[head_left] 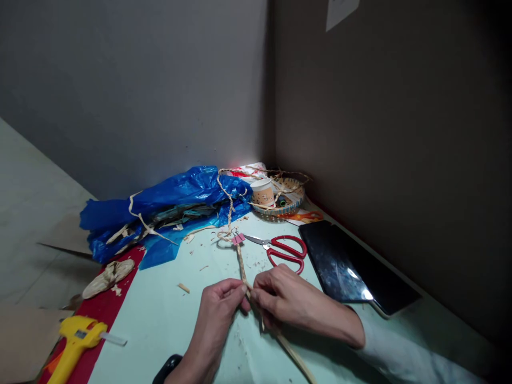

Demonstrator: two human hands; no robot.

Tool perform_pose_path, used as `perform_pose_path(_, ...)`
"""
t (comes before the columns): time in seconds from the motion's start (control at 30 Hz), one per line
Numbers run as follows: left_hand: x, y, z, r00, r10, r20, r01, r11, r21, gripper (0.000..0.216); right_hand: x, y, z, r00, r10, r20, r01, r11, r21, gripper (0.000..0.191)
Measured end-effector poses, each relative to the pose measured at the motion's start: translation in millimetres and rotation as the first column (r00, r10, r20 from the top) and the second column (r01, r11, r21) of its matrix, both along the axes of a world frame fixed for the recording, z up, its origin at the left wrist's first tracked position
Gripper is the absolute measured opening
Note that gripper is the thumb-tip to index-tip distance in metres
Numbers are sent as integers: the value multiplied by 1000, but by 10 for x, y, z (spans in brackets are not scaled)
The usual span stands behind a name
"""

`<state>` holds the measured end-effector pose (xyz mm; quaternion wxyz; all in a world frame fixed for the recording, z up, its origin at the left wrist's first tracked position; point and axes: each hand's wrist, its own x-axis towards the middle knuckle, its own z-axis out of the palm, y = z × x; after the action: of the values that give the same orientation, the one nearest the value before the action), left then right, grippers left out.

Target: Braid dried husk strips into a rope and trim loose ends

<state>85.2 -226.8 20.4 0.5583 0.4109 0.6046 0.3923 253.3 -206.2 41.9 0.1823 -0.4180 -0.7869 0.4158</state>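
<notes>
A braided cord of dry plant fibre runs down the table from a pink binder clip. At its near end, my left hand pinches the braid between thumb and fingers. Close beside it, my right hand is closed on the loose fibre strands, one of which trails toward the table's near side. The fingertips hide where the strands cross. Red-handled scissors lie just beyond my right hand, their blades pointing at the clip.
A blue plastic bag of dry fibre lies at the back left. A woven basket with a paper cup stands in the corner. Dark tablets lie at right, a yellow glue gun at left. Grey walls close off the back and right.
</notes>
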Motion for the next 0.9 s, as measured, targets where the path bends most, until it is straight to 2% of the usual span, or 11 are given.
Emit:
perform_pose_path(0.17, 15, -13, -19, 1000, -15, -21, 15, 1000, 12, 22, -159, -300, -66, 955, -151, 257, 85, 964, 253, 15)
perform_pose_path(0.23, 17, -21, -8, 1000, -22, -15, 22, 1000, 11, 22, -231, -376, -145, 906, -150, 395, -26, 913, 407, 17)
perform_pose_path(0.33, 7, -36, 6, 1000, -25, 15, 24, 1000, 7, 20, -314, -419, -253, 858, -105, 502, -258, 758, 599, 27)
perform_pose_path(0.4, -5, -46, 5, 999, -20, 32, 20, 1000, -3, 21, -322, -403, -266, 846, -95, 525, -334, 672, 661, 26)
perform_pose_path(0.43, -11, -50, 3, 999, -15, 37, 15, 1000, -13, 23, -304, -380, -244, 852, -77, 518, -340, 671, 659, 24)
perform_pose_path(0.53, -23, -56, 12, 999, 10, 50, -9, 999, -38, 25, -166, -242, -64, 925, 42, 378, -235, 845, 480, 10)
perform_pose_path(0.6, -25, -57, 36, 998, 22, 63, -19, 999, -43, 24, -38, -110, 84, 978, 65, 200, -111, 966, 233, 30)
perform_pose_path(0.63, -24, -56, 50, 997, 21, 74, -18, 999, -43, 24, 18, -45, 138, 994, -21, 110, -1, 981, 195, 38)
perform_pose_path(0.7, -27, -52, 68, 995, 12, 96, -8, 999, -41, 24, 83, 54, 167, 989, -142, -39, 146, 975, 169, 31)
perform_pose_path(0.8, -44, -38, 57, 992, -7, 123, 13, 999, -43, 25, 37, 84, 20, 981, -35, -191, 24, 998, -63, 24)
perform_pose_path(0.9, -70, -23, 32, 989, -39, 143, 46, 998, -50, 26, -88, 43, -173, 952, -1, -306, -88, 956, -279, 27)
